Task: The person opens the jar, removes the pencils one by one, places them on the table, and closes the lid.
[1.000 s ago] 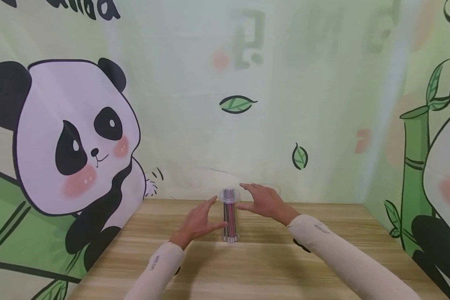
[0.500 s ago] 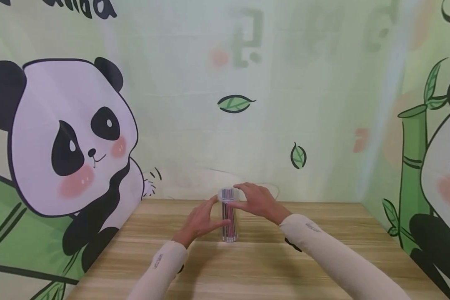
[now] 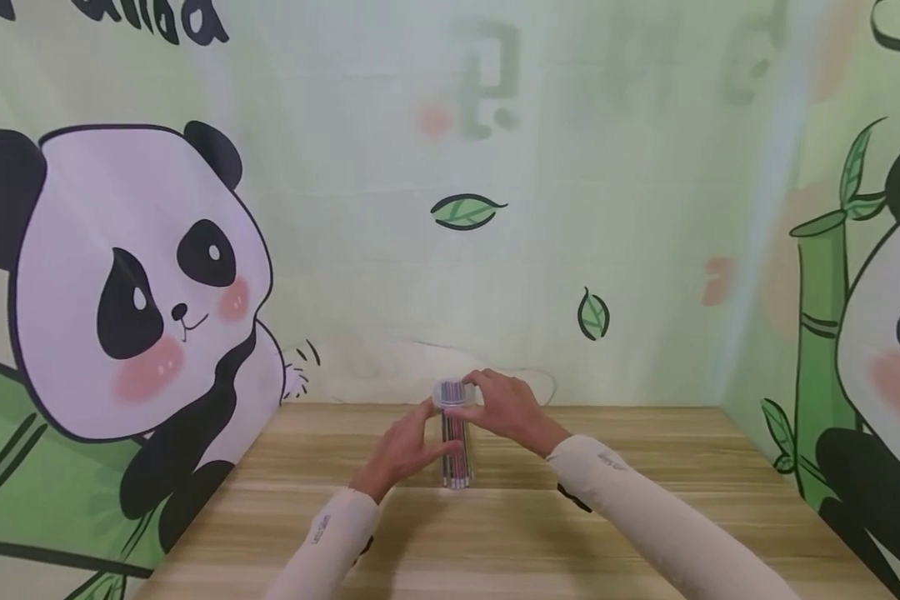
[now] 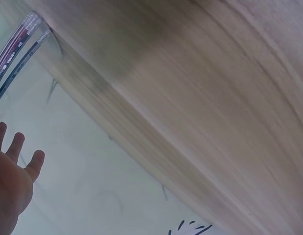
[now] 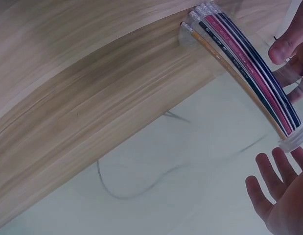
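Observation:
A clear plastic pencil tube (image 3: 457, 471) stands upright on the wooden table, full of pencils. My left hand (image 3: 397, 446) holds it from the left, thumb across its front and index finger near the lid. At the top, my right hand (image 3: 510, 406) has thumb and index finger around the right side of the clear lid (image 3: 447, 393). In the right wrist view the pencils (image 5: 239, 58) show red, dark and yellow barrels. There, the right hand's other fingers (image 5: 273, 181) stay loosely extended beside the lid. The left wrist view catches only the lower pencils (image 4: 14, 54).
The wooden table (image 3: 615, 508) ends at a pale green printed backdrop (image 3: 360, 208) just behind the tube. Cartoon pandas, bamboo and leaves are printed on it. Light sleeves (image 3: 645, 508) cover both forearms.
My right hand has moved left from beside the lid, bringing its thumb and index finger onto it. The left hand has shifted slightly right, thumb further across the tube.

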Tool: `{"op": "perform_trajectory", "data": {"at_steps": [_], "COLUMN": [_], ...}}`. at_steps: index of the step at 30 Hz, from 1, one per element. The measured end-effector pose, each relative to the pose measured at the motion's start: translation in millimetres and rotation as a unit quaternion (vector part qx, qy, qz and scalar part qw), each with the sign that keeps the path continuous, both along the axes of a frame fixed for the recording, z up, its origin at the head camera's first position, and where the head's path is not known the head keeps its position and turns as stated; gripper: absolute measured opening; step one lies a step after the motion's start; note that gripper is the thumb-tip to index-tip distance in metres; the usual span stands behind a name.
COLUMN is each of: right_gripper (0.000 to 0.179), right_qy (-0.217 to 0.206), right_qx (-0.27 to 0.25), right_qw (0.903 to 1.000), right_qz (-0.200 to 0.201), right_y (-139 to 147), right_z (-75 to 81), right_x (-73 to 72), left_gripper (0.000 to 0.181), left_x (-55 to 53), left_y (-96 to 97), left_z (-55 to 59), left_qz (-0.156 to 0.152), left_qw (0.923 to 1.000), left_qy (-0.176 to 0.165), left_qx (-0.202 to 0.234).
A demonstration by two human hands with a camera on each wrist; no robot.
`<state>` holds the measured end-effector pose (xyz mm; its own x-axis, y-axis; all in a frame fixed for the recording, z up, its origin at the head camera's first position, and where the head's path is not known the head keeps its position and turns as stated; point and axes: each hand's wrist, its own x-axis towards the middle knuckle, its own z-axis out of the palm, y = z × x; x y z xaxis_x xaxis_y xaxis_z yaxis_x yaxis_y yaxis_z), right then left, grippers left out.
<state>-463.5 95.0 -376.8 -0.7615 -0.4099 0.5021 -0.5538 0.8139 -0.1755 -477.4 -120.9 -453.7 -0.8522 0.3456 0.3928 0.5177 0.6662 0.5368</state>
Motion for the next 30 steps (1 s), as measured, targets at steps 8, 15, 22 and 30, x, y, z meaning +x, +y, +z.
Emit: {"op": "perform_trajectory", "data": {"at_steps": [8, 15, 22, 30], "right_gripper": [0.062, 0.058, 0.05, 0.047], "right_qy": [0.005, -0.026, -0.065, -0.069], "right_qx": [-0.02, -0.033, -0.056, -0.049], "right_qw": [0.9998, 0.9991, 0.9958, 0.9957], "right_qz": [-0.006, 0.007, 0.032, 0.039], "right_y": [-2.6, -0.5, 2.2, 3.4], "right_z": [-1.0, 1.2, -0.2, -2.9], "right_x": [-2.1, -1.1, -2.0, -3.3], "left_gripper": [0.086, 0.082, 0.081, 0.079], "left_x": [-1.4, -1.0, -4.3, -4.7], "left_y": [1.3, 3.7, 3.8, 4.1], "left_z": [-1.9, 1.1, -1.6, -4.3], "left_qz": [-0.011, -0.015, -0.022, -0.026], "left_qw": [0.9996, 0.9993, 0.9989, 0.9982], "left_qy": [0.028, 0.033, 0.042, 0.053], "left_qx": [0.004, 0.005, 0.004, 0.009]}}
